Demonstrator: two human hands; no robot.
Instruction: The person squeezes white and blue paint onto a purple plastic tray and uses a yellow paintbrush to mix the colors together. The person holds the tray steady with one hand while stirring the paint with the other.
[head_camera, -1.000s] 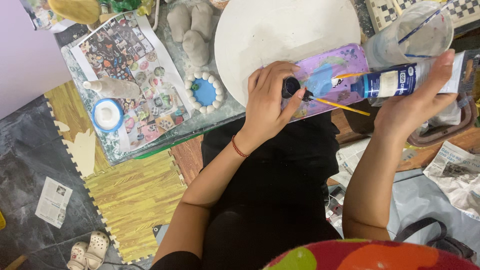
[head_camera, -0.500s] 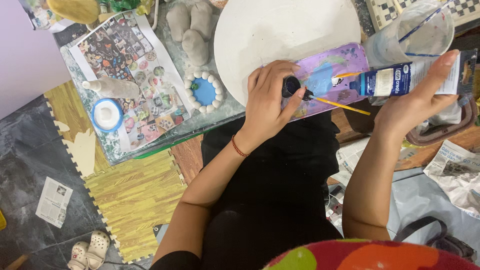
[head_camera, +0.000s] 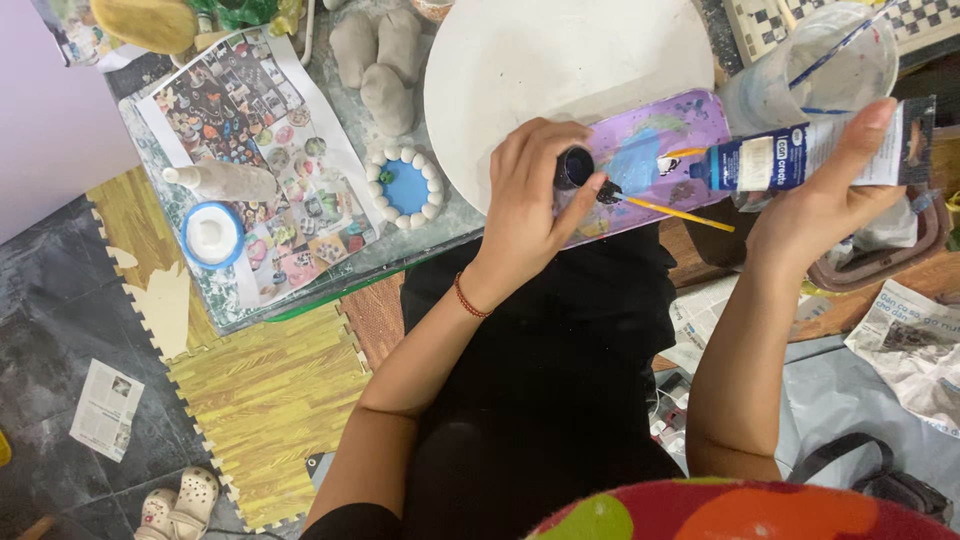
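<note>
Right hand (head_camera: 820, 200) grips paint tube (head_camera: 800, 155); left hand (head_camera: 530, 200) pinches cap (head_camera: 574, 167) at 9 o'clock. Judged step: cap off, over palette (head_camera: 650, 140).

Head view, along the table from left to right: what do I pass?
White-filled blue lid → blue dish ringed with white beads → left hand holding a dark cap → yellow brush → paint tube in the right hand.

We count one paint tube (head_camera: 800, 158), one dark cap (head_camera: 574, 167), one yellow-handled brush (head_camera: 680, 212), one purple palette (head_camera: 650, 160) and one round white plate (head_camera: 540, 70). We also see one clear plastic cup (head_camera: 830, 65), three grey clay lumps (head_camera: 375, 65), one blue flower-shaped piece (head_camera: 405, 187) and two sandals (head_camera: 180, 503).
</note>
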